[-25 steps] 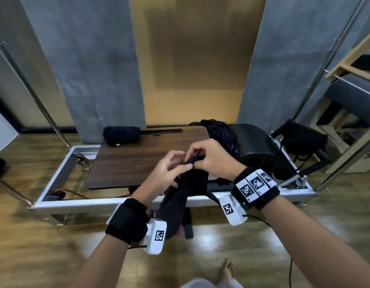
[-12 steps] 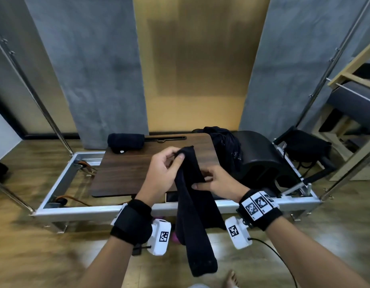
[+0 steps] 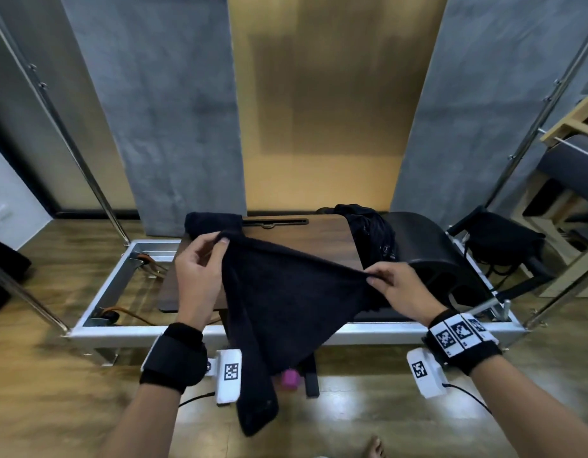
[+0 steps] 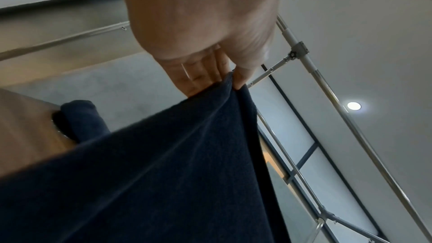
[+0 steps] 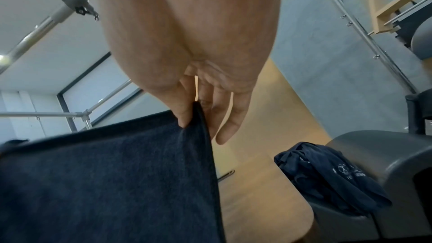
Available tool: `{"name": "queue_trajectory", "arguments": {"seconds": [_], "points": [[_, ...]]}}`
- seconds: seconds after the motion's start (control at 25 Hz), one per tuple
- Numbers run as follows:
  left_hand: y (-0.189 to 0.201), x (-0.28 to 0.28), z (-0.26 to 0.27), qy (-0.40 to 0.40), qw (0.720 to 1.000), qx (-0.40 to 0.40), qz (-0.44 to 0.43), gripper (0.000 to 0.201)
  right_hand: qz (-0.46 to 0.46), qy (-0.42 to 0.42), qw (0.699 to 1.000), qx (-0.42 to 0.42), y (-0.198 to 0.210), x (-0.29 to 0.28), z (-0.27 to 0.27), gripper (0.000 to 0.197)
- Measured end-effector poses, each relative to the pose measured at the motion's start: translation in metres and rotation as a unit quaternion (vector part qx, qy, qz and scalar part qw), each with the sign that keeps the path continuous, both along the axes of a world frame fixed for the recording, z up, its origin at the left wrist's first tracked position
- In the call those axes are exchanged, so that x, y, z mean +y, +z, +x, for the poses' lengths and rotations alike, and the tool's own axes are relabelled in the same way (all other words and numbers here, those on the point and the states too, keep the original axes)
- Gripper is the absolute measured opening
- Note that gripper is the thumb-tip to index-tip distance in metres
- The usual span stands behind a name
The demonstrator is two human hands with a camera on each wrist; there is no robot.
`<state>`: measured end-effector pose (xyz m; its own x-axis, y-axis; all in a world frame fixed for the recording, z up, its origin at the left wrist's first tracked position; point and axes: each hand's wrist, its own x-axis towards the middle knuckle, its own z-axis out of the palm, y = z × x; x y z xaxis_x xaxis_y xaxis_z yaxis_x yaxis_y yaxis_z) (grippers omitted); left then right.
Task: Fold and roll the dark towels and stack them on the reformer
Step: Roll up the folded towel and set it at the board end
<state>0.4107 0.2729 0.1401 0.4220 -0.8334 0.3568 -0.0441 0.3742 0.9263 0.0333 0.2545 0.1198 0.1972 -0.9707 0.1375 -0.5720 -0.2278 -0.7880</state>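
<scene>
A dark towel [image 3: 286, 302] hangs spread in the air between both hands, above the near rail of the reformer [image 3: 219, 335]. My left hand [image 3: 216, 244] pinches its upper left corner between thumb and fingers [image 4: 236, 80]. My right hand [image 3: 373, 279] pinches the upper right corner, thumb against fingers [image 5: 187, 117]. The towel's lower end trails toward the floor. A rolled dark towel [image 3: 213, 223] lies at the far left of the wooden platform [image 3: 319, 236]. A crumpled pile of dark towels [image 3: 368, 233] sits at the platform's right end.
A black padded arc barrel [image 3: 431, 256] stands right of the pile. Slanted metal poles [image 3: 71, 133] rise on both sides. A pink object [image 3: 290, 378] and a black strap lie on the wooden floor under the near rail. A bare foot [image 3: 373, 449] shows at the bottom edge.
The towel hung bunched in a narrow strip from hands held close together. My hands have moved apart along its top edge, and the towel is now spread wide between them.
</scene>
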Motion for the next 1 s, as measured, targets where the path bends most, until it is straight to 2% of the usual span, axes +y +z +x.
{"name": "queue_trajectory", "arguments": {"seconds": [0.12,0.28,0.4,0.48,0.6,0.68,0.76,0.8,0.88,1.0], "points": [[-0.006,0.002,0.011,0.025,0.998,0.046,0.03,0.006,-0.035,-0.067,0.996,-0.054,0.014,-0.006,-0.005,0.013],[-0.006,0.001,0.021,0.02,0.994,0.096,0.046,0.013,-0.087,-0.126,0.982,-0.107,0.026,-0.005,-0.005,0.02],[-0.006,-0.004,0.022,0.007,0.996,0.081,0.046,0.018,-0.112,-0.159,0.973,-0.122,0.033,-0.006,-0.008,0.013],[-0.009,-0.011,0.021,0.0,0.999,0.043,0.033,0.027,-0.13,-0.179,0.969,-0.114,0.037,-0.011,-0.011,0.014],[-0.017,-0.029,0.022,-0.019,1.0,-0.002,0.022,0.037,-0.106,-0.189,0.966,-0.141,0.038,-0.026,-0.011,0.015],[-0.02,-0.042,0.023,-0.016,0.999,-0.022,0.017,0.031,-0.069,-0.176,0.962,-0.197,0.034,-0.039,-0.007,0.015],[-0.024,-0.063,0.022,-0.007,0.999,-0.029,0.018,0.015,-0.047,-0.17,0.953,-0.247,0.026,-0.06,-0.004,0.013],[-0.026,-0.074,0.022,-0.005,1.0,-0.024,0.019,0.011,-0.043,-0.17,0.95,-0.259,0.021,-0.073,-0.003,0.011],[-0.036,-0.101,0.022,0.008,0.999,-0.016,0.034,0.015,-0.029,-0.171,0.947,-0.27,0.008,-0.101,0.001,0.006],[-0.053,-0.148,0.024,0.063,0.994,-0.054,0.073,0.006,0.004,-0.183,0.941,-0.284,-0.012,-0.149,0.003,0.007]]}}
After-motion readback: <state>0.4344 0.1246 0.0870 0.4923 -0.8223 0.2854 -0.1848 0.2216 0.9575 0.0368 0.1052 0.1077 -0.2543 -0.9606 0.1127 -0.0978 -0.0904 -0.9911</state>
